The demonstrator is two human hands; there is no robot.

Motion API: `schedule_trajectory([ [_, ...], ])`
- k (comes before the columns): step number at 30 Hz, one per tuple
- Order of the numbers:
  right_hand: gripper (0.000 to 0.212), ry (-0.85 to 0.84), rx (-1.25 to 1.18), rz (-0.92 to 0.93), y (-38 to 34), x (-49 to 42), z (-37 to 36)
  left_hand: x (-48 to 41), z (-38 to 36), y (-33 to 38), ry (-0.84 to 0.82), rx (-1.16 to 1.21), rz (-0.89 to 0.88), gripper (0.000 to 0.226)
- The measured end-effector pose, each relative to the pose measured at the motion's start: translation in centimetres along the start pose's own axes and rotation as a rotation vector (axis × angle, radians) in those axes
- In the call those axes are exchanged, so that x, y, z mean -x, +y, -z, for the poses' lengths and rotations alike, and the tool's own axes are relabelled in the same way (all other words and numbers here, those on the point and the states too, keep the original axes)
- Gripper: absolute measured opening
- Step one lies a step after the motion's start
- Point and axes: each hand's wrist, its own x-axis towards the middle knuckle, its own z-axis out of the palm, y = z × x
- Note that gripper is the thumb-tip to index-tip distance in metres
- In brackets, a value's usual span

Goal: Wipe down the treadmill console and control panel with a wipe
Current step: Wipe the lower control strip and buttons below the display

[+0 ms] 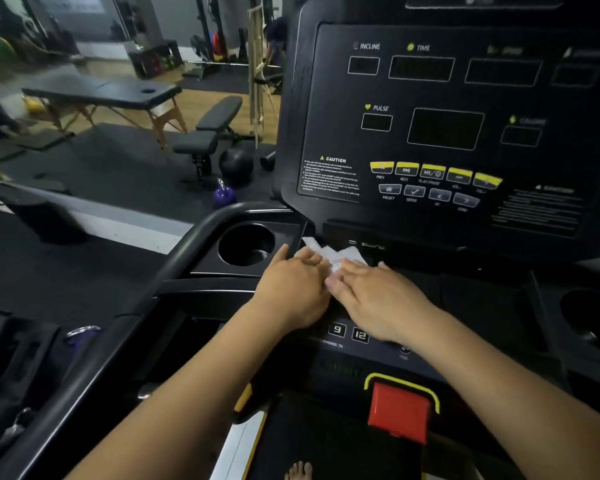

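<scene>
A black treadmill console (444,129) with dark display windows and yellow buttons stands upright ahead of me. Below it lies the sloping control panel (471,306). A crumpled white wipe (340,254) rests on the panel just under the console's lower edge. My left hand (295,289) and my right hand (381,299) lie flat side by side on the panel, their fingertips pressing on the near edge of the wipe. Most of the wipe shows beyond the fingers.
A round cup holder (246,244) sits left of the hands, another at the far right (589,317). A red safety key block (399,414) is below the panel. The left handrail (174,268) curves past. A weight bench (208,133), massage table (104,95) and kettlebell (224,195) stand beyond.
</scene>
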Motion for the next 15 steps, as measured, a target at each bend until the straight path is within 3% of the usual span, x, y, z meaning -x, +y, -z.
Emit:
schedule_trajectory([
  [3,0.065,0.002,0.010,0.040,-0.4,3.0,-0.6,3.5,-0.3,1.0,0.031,0.004,-0.046,0.085],
  [8,0.065,-0.012,-0.001,0.020,-0.4,2.8,-0.7,2.7,-0.6,1.1,0.019,-0.036,-0.044,0.085],
  [13,0.056,0.040,-0.035,-0.014,0.0,-0.7,0.0,-0.7,-0.3,0.0,-0.041,0.019,-0.026,0.054],
  [15,0.057,0.047,-0.052,-0.033,0.1,-0.9,-0.2,-0.6,0.1,0.3,-0.034,0.033,-0.019,0.051],
])
